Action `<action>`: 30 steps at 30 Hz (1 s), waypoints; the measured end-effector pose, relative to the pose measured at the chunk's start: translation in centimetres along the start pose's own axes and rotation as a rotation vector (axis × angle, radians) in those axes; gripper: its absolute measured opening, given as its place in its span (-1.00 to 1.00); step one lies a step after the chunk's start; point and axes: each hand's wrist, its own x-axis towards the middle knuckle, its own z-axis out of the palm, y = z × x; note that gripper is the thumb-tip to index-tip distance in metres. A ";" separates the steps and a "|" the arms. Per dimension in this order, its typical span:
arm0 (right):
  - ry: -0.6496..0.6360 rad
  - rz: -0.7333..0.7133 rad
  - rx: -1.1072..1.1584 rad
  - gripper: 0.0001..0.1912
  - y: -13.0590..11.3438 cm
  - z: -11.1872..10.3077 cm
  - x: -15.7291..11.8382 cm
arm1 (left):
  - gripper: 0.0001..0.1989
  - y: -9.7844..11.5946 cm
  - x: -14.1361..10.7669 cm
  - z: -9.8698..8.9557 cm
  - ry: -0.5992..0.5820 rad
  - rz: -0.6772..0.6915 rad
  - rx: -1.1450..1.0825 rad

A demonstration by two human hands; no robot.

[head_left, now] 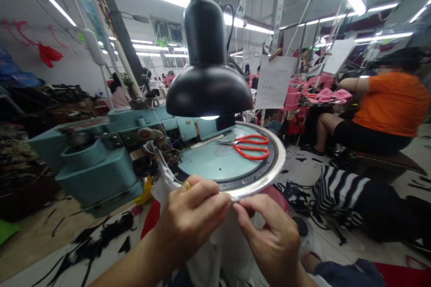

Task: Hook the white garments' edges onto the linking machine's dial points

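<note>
Here, my left hand (195, 210) and right hand (274, 231) pinch the upper edge of white fabric (232, 249) between thumbs and fingertips. That edge sits at the near side of a round machine's toothed metal ring (280, 161); the rest hangs below my hands. Red-handled scissors (252, 158) lie on the machine's pale teal plate (205, 161), near a black lamp (208, 92).

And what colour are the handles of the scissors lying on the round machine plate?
Red-orange handles, best seen in the head view.
</note>
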 end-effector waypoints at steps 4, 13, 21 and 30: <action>0.017 -0.004 -0.024 -0.88 -0.2 0.0 0.1 | -0.87 0.4 0.6 -0.4 -0.041 -0.024 0.015; 0.025 0.005 -0.019 -0.89 0.0 0.2 0.1 | -0.80 0.2 0.2 -0.1 0.005 -0.019 -0.044; 0.022 0.026 -0.006 -0.89 -0.1 0.0 -0.1 | -0.76 -0.4 -0.1 -0.2 -0.017 0.013 -0.001; 0.053 0.188 0.055 -0.93 0.1 0.5 -0.5 | -0.84 0.2 0.4 0.0 0.025 0.043 0.066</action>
